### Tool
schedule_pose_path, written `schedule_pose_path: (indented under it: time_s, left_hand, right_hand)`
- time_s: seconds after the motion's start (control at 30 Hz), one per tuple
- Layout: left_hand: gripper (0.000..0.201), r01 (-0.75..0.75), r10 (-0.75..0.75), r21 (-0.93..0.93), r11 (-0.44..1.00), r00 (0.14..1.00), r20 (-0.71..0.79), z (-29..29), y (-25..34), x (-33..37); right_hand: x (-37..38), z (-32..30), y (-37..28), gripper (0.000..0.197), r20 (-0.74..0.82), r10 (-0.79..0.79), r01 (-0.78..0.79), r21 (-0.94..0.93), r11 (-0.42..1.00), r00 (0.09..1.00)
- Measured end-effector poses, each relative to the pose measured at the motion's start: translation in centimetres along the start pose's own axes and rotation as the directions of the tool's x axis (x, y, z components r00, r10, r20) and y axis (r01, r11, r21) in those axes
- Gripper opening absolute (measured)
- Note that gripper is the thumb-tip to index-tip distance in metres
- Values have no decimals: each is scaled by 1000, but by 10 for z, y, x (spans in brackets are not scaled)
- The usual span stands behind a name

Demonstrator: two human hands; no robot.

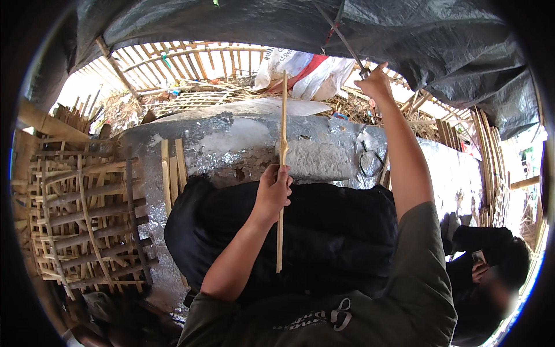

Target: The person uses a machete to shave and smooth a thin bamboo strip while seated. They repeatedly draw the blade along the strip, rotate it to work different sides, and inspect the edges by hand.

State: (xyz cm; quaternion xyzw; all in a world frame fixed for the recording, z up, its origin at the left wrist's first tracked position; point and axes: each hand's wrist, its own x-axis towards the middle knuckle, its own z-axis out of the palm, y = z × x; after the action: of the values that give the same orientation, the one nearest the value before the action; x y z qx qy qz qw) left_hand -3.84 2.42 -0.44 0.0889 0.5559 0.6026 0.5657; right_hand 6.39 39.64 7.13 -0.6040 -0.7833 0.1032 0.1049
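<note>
Upright in front of my lap stands a split bamboo strip (283, 121), with a knot partway along it. My left hand (273, 194) is closed around it below the knot. My right hand (376, 87) is raised high at the far right, its fingers wrapped round the handle end of a long, thin-bladed knife (341, 36). The blade slants up and left against the dark sheeting, well apart from the strip. A rough grey block (319, 161) lies on the ground just beyond my knees, behind the strip.
Bamboo slats (174, 173) lie by my left knee, and a bamboo lattice (87, 214) stands farther left. Black plastic sheeting (248, 26) hangs low overhead. White sacks (312, 75) rest near the far fence. At the right sits another person (485, 260) holding a phone.
</note>
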Motion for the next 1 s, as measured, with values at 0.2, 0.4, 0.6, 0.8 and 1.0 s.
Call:
schedule_pose_path:
  time_s: [0.2, 0.4, 0.6, 0.8, 1.0]
  left_hand:
    - [28, -76, 74, 122, 990, 997, 20, 5, 0, -3]
    - [28, -149, 144, 259, 954, 989, 39, 2, -12, -1]
    - [26, -155, 158, 365, 918, 987, 22, 3, -20, 8]
    - [28, -190, 187, 451, 872, 981, 51, 5, -25, 7]
    - [31, -377, 438, 683, 626, 894, 93, 12, -25, 0]
  right_hand:
    - [-46, 5, 18, 87, -71, -97, 102, 68, 992, 993]
    - [-99, 3, 28, 43, -72, -111, 119, 113, 986, 991]
    - [-133, 45, 64, 48, -147, -102, 146, 325, 935, 984]
    - [-146, 58, 46, 42, -39, -252, 255, 150, 955, 967]
    - [-168, 65, 17, 36, 156, -389, 367, 151, 918, 908]
